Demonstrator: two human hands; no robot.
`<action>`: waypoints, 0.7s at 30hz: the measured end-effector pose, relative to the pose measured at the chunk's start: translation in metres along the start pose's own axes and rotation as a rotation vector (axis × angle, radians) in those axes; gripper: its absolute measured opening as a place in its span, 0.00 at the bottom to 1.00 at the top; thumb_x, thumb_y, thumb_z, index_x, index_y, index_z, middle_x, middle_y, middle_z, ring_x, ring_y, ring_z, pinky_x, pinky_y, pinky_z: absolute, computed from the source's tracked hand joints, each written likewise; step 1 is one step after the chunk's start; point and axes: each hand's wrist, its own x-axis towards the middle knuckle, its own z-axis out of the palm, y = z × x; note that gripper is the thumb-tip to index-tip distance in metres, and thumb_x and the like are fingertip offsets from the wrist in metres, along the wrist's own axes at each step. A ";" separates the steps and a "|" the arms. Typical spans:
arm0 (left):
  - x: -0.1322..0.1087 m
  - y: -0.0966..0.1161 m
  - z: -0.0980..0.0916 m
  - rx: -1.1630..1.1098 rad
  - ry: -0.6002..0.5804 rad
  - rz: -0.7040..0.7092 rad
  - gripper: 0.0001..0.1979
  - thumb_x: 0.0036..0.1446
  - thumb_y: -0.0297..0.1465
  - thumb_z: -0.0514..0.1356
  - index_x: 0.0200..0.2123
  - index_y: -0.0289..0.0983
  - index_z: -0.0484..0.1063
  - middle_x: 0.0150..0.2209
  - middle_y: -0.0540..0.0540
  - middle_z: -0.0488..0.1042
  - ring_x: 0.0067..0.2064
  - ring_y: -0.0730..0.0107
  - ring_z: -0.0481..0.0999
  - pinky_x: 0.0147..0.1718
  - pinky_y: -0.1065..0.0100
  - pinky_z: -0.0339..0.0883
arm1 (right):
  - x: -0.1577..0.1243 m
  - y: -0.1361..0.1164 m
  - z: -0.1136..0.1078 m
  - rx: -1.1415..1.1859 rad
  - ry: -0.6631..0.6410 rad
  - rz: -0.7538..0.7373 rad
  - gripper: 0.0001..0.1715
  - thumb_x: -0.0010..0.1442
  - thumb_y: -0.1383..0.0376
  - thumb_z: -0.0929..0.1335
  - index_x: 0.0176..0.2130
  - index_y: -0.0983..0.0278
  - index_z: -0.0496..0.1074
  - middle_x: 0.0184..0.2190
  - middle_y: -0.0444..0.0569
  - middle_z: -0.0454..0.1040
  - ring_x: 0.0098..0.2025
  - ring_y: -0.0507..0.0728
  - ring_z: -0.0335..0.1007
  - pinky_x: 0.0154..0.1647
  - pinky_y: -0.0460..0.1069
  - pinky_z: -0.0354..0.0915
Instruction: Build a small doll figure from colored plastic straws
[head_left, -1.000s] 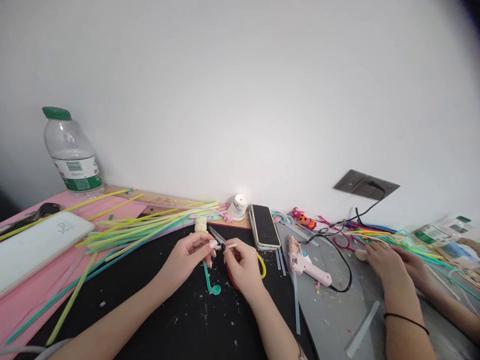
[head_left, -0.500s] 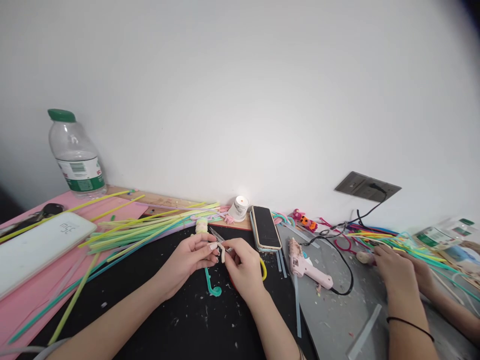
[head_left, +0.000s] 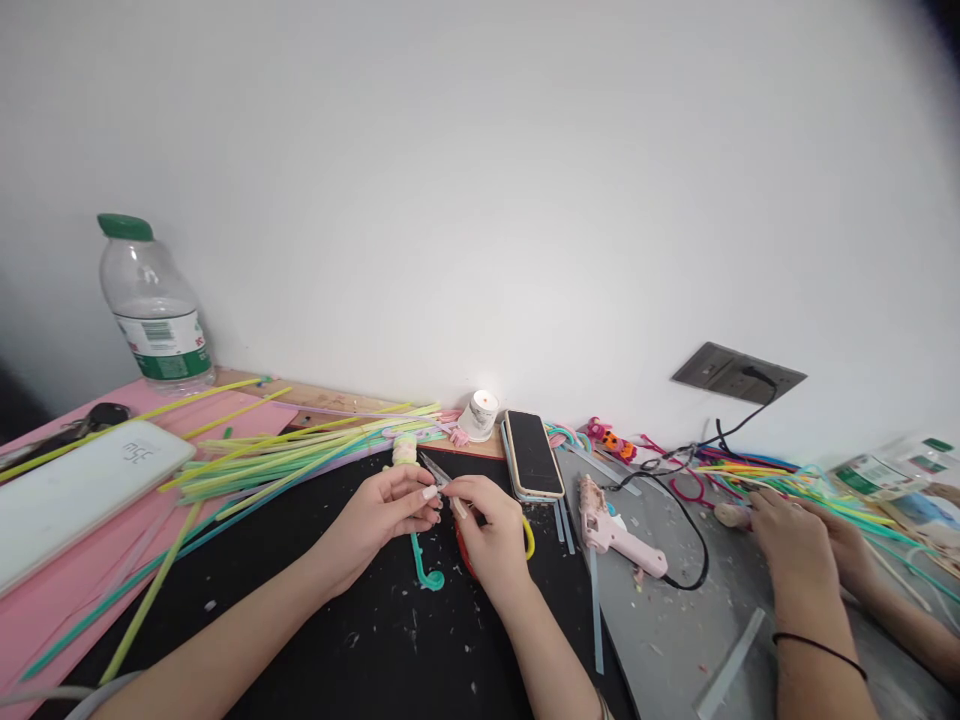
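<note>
My left hand (head_left: 386, 510) is closed, its thumb and fingertips pinching a short pale pipe cleaner (head_left: 458, 507). Opposite it, my right hand (head_left: 491, 530) pinches the same piece, most of which the fingers hide. Scissors (head_left: 433, 466) lie on the black mat under my right hand, blades pointing away, with a red and a yellow handle loop showing partly. A teal pipe cleaner (head_left: 427, 577) with a curled end sticks out below my left hand. Just beyond that hand stands a pale yellow wrapped piece (head_left: 405, 450).
Green and yellow pipe cleaners (head_left: 277, 465) spread at left beside a white power bank (head_left: 97, 495) and a bottle (head_left: 157, 310). A paper cup (head_left: 478, 415), phone (head_left: 533, 455) and corded glue gun (head_left: 619, 535) sit right. Another person's hands (head_left: 795, 535) work at far right.
The pale pipe cleaner, arched between my hands before, is now mostly covered by my fingers. My fingertips have come closer together, and more of the scissors' red handle shows.
</note>
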 end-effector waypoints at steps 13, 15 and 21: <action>0.000 -0.001 -0.003 -0.114 -0.071 -0.096 0.09 0.49 0.29 0.68 0.36 0.36 0.75 0.37 0.47 0.77 0.39 0.71 0.77 0.45 0.67 0.70 | 0.003 0.001 0.004 0.478 0.062 0.353 0.04 0.54 0.65 0.69 0.32 0.62 0.75 0.32 0.46 0.71 0.22 0.48 0.61 0.18 0.44 0.58; 0.000 -0.001 -0.003 -0.123 -0.074 -0.107 0.09 0.49 0.29 0.67 0.36 0.36 0.75 0.36 0.47 0.76 0.38 0.71 0.76 0.43 0.68 0.70 | 0.004 0.000 0.004 0.526 0.064 0.376 0.04 0.53 0.65 0.69 0.31 0.62 0.75 0.33 0.46 0.70 0.21 0.47 0.60 0.18 0.44 0.57; -0.003 0.001 -0.001 -0.078 -0.096 -0.114 0.11 0.48 0.30 0.68 0.35 0.37 0.71 0.32 0.49 0.76 0.34 0.73 0.76 0.38 0.70 0.70 | 0.002 0.005 0.006 0.667 0.053 0.443 0.09 0.53 0.60 0.71 0.31 0.64 0.73 0.36 0.46 0.65 0.20 0.45 0.56 0.17 0.43 0.54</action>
